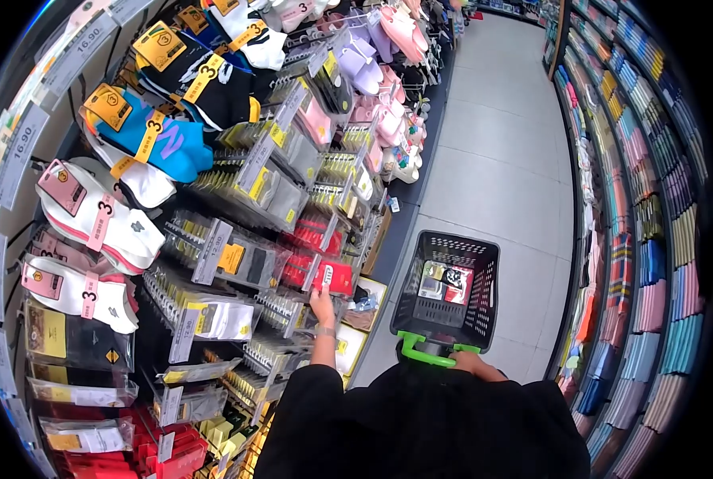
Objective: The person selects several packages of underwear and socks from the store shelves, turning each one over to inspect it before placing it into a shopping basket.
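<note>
My left hand [322,305] reaches out to the rack on the left. Its fingers pinch the lower left corner of a red packet [337,278] with a white label, which hangs among similar red packets [318,235]. Down by my body, my right hand [474,365] is closed on the green handle [425,357] of a black shopping basket [489,307]. A flat package with a black-and-white picture [446,282] lies inside the basket.
Bundled socks [105,219] and bagged socks hang on hooks along the left, with price tags [21,156] sticking out. Pink and purple slippers [360,68] hang farther ahead. A tiled aisle [496,136] runs forward beside shelves of folded textiles [651,295] on the right.
</note>
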Tool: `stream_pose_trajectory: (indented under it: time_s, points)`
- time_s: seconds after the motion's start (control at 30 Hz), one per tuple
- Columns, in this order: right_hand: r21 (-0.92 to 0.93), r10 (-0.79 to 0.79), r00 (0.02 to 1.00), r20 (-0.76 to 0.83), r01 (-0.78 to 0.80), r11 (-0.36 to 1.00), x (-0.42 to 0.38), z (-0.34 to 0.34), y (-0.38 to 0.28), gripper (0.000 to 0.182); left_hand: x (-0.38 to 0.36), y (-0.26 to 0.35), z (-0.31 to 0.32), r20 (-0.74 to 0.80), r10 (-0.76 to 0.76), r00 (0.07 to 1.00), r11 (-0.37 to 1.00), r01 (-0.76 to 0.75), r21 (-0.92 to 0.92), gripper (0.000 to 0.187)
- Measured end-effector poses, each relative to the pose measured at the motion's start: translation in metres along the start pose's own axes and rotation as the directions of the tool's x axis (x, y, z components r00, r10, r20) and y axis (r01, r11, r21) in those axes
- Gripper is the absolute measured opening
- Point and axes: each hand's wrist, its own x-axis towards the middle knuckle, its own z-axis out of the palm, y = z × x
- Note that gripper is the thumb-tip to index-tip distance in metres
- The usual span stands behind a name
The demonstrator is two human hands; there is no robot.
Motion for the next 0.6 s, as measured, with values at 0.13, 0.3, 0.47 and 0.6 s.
stream_pose_trajectory:
  time_s: [0.13,0.3,0.47,0.6]
  points:
    - [0.008,-0.004,1.0,0.017,0.003,1.0,-0.002,-0.002,-0.004,0.05,-0.026,0.0,-0.005,0.087,-0.021,0.996,0.997,0.027,-0.065,0.026]
    - [0.169,-0.072,0.992,0.104,0.053,0.984,0.003,-0.011,-0.007,0.052,-0.06,-0.002,-0.003,0.241,-0.126,0.962,0.957,0.182,-0.224,0.023]
    - [0.581,-0.242,0.97,-0.002,0.198,0.789,0.012,-0.055,-0.046,0.054,-0.092,0.038,0.002,0.348,-0.153,0.925,0.961,0.222,-0.168,0.023]
    - [0.959,-0.039,0.987,-0.158,0.163,0.232,0.024,-0.098,-0.085,0.06,-0.117,0.118,0.002,0.455,-0.13,0.881,0.91,0.288,-0.298,0.024]
